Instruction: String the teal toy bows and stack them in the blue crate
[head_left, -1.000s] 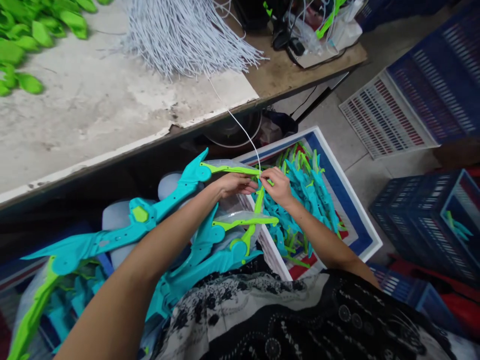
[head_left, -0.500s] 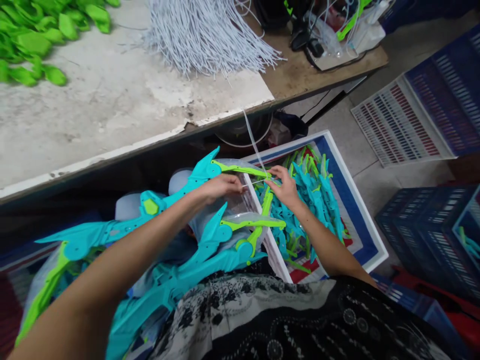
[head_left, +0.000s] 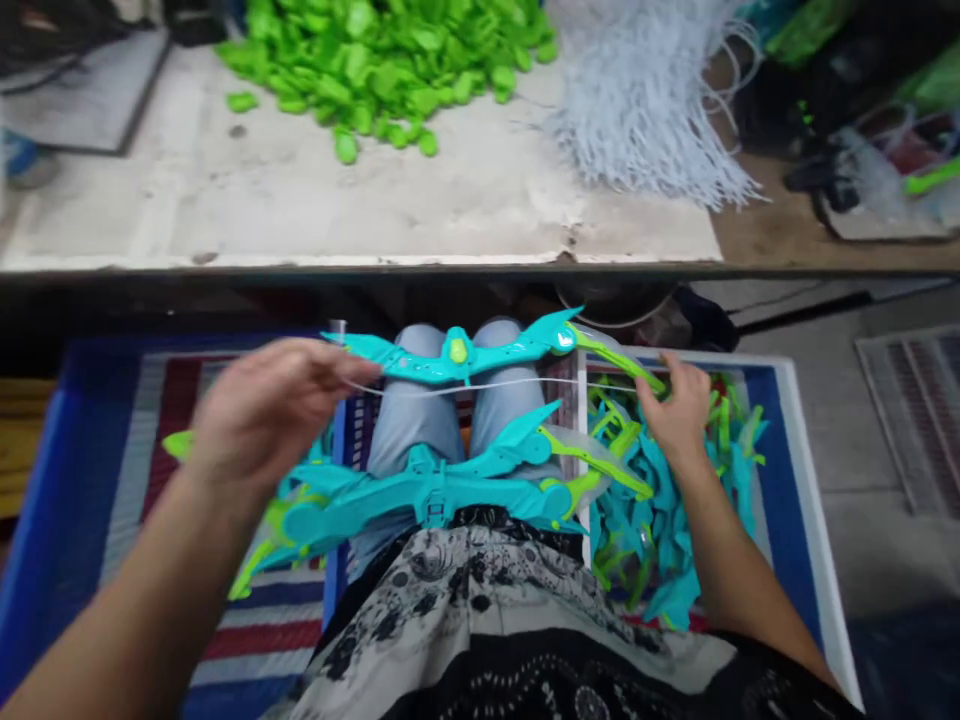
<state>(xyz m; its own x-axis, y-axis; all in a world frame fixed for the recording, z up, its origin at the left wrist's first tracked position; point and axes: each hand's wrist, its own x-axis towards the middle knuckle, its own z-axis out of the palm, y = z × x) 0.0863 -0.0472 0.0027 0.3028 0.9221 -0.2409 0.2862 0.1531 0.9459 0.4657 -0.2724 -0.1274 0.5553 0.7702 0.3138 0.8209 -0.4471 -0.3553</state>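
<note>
Across my knees lies a turquoise toy bow (head_left: 502, 357) with a lime-green right limb. A white string (head_left: 495, 384) runs slack along it. My right hand (head_left: 681, 405) is closed at the green right tip, thumb and fingers pinching it. My left hand (head_left: 274, 410), a little blurred, pinches the string near the bow's left end, which it partly hides. Nearer my body, more turquoise toy bows (head_left: 397, 495) with green limbs rest across my lap, touching neither hand.
On the worktable (head_left: 375, 215) lie a pile of green plastic pieces (head_left: 397, 60) and a bundle of white strings (head_left: 652, 110). At my right, a crate (head_left: 814, 500) holds many turquoise and green bows. A blue crate (head_left: 45, 480) with a striped lining stands at my left.
My left hand has moved left from near the bow's right tip to its left end, drawing the string along. My right hand stays at the right tip. The view has turned left.
</note>
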